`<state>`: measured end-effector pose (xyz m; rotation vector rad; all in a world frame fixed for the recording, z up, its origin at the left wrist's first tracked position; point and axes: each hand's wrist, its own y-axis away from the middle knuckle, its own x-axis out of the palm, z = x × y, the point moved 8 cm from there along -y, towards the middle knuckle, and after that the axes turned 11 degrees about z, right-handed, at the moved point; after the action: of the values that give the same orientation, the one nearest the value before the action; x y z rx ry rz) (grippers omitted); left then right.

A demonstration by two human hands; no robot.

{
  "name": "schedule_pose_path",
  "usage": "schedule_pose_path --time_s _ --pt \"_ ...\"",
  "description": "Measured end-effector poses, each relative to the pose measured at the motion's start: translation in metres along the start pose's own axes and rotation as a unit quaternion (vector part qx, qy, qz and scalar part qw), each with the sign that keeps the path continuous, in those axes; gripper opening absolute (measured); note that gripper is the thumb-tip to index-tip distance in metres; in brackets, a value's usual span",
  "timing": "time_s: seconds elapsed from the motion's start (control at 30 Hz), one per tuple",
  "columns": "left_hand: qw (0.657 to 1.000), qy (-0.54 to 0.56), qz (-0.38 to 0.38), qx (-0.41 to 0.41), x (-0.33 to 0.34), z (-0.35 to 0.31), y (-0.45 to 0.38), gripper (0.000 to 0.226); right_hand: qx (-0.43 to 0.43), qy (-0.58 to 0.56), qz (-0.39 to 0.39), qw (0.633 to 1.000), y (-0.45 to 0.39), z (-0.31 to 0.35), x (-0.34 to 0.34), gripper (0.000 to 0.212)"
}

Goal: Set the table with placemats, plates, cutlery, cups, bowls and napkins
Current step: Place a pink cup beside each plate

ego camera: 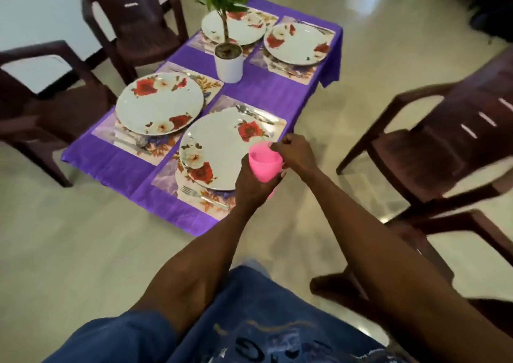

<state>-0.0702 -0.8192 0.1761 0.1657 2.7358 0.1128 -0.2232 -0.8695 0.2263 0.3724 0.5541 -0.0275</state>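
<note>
Pink cup (265,162) held above the near right corner of the table, gripped from below and around its lower body by the left hand (254,185), fingers wrapped and closed on it; a second pink edge just visible under that hand, too hidden to tell whether another cup sits nested there. Right hand (295,153) at the cup's rim, fingers curled and pinched together, touching or nearly touching the rim; unclear whether anything is actually grasped. Low table under a purple tablecloth (266,90), four floral placemats laid, each carrying a white plate with red flowers: near right plate (219,151) partly covered by the cup and left hand, near left plate (159,103) fully in view, far right plate (297,43), far left plate (236,26) partly hidden behind the stem of a potted plant (229,57) in a white pot. Fork (204,196) on the nearest placemat beside the plate; other cutlery at the remaining mats blurred and hard to make out. Dark brown plastic chairs (449,146) around the table, several cut off by the frame. Blue shirt (263,321) at the bottom edge with dark printed lettering, too blurred and cropped to read.
</note>
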Motion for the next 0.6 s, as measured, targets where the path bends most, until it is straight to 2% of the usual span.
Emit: schedule_pose_path --time_s 0.1,0.2,0.37,0.6 --pt "0.997 -0.015 -0.070 -0.017 -0.021 -0.006 -0.032 0.101 -0.049 0.107 0.061 0.991 -0.038 0.045 0.011 0.029" --pt "0.992 -0.024 -0.123 -0.030 -0.039 -0.007 -0.066 0.097 -0.092 0.164 0.100 0.977 -0.080 0.080 0.024 0.024" --pt "0.986 -0.046 -0.155 -0.036 -0.055 0.005 -0.119 0.104 -0.151 0.250 0.136 0.947 -0.139 0.109 0.046 0.028" --pt "0.974 -0.079 -0.206 -0.061 -0.076 0.006 -0.137 0.101 -0.217 0.345 0.173 0.897 -0.179 0.143 0.083 0.024"
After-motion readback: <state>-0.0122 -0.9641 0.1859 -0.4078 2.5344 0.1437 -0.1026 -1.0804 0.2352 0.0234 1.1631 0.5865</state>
